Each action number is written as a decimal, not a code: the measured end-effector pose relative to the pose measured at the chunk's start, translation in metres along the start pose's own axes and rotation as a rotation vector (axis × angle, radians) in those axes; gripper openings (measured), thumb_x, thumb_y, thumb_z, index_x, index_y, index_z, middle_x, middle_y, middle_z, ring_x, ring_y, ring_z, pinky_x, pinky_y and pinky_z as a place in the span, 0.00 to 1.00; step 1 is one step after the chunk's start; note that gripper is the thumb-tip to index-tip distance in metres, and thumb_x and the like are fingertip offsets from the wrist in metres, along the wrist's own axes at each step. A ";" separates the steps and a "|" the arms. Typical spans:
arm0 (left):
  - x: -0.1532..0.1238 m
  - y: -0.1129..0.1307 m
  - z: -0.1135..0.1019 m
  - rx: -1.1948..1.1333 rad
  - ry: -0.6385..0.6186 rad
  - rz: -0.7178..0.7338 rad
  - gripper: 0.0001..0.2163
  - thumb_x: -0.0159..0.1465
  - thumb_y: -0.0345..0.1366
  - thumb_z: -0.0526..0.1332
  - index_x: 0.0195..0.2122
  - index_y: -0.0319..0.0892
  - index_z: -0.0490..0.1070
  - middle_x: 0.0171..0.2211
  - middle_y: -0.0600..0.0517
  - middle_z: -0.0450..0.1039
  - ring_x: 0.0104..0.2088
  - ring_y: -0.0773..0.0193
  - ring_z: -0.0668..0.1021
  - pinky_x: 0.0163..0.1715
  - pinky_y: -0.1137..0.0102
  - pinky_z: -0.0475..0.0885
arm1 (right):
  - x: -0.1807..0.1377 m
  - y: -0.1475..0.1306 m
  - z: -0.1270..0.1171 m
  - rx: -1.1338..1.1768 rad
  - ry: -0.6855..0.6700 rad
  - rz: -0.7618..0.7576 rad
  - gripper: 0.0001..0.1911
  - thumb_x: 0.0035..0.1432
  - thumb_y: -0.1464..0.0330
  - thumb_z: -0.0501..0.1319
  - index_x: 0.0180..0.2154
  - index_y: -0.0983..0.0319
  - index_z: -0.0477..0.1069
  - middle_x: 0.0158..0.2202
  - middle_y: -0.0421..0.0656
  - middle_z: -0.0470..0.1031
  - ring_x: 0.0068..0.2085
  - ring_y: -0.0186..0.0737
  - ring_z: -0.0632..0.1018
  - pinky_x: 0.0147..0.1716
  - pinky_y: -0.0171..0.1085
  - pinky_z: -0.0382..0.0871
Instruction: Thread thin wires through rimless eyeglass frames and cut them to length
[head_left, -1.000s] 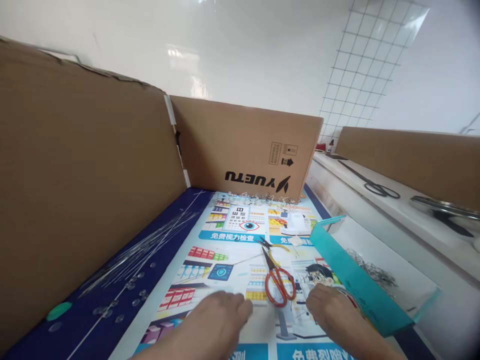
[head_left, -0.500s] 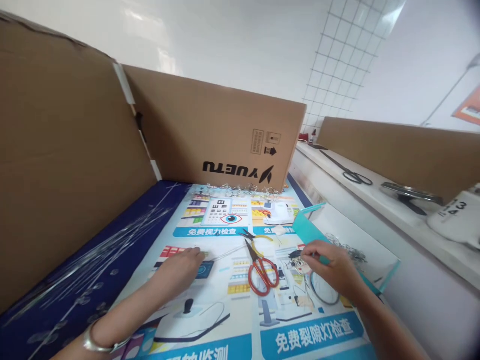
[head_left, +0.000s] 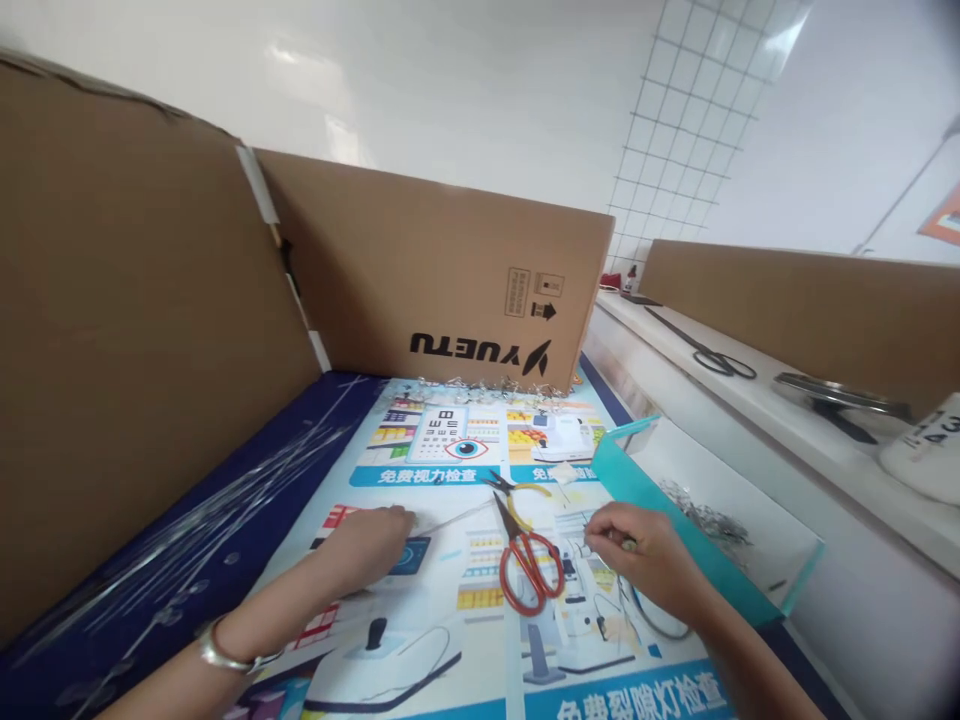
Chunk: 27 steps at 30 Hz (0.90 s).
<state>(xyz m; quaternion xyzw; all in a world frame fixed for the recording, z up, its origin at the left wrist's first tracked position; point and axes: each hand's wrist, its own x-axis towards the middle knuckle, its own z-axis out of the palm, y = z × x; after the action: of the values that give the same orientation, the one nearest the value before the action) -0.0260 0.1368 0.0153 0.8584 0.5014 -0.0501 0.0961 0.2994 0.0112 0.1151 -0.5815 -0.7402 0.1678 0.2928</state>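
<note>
The thin wire (head_left: 450,518) lies flat on the printed poster (head_left: 480,450). Its left end runs under the fingertips of my left hand (head_left: 371,535). Those fingers are curled close together, and I cannot tell whether they pinch the wire or only press on it. The far end of the wire reaches toward the yellow-handled pliers (head_left: 525,489).

Between my hands lie the red-handled scissors (head_left: 529,565), blades pointing away from me. They are just beside the wire and well clear of both sets of fingers.

My right hand (head_left: 641,560) has thumb and forefinger drawn narrow on a small bit (head_left: 628,545). It is too small to make out. A loop of wire (head_left: 664,628) lies under my right wrist.

Just right of that hand is the teal tray (head_left: 675,515), which holds small metal parts (head_left: 705,518). Loose wires (head_left: 225,510) lie spread to my left, and the cardboard wall (head_left: 450,290) stands behind.
</note>
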 end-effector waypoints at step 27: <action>-0.021 0.018 -0.023 -1.143 0.661 0.053 0.06 0.60 0.35 0.54 0.30 0.40 0.67 0.28 0.52 0.73 0.31 0.64 0.75 0.33 0.71 0.68 | 0.083 -0.068 0.118 0.615 -0.119 0.055 0.03 0.48 0.69 0.60 0.26 0.62 0.69 0.22 0.38 0.69 0.25 0.33 0.69 0.24 0.31 0.62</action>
<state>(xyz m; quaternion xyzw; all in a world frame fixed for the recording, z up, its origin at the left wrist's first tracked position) -0.0203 0.1154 0.0436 0.6545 0.4310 0.4925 0.3786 0.1609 0.0833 0.0835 -0.4748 -0.6543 0.4255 0.4066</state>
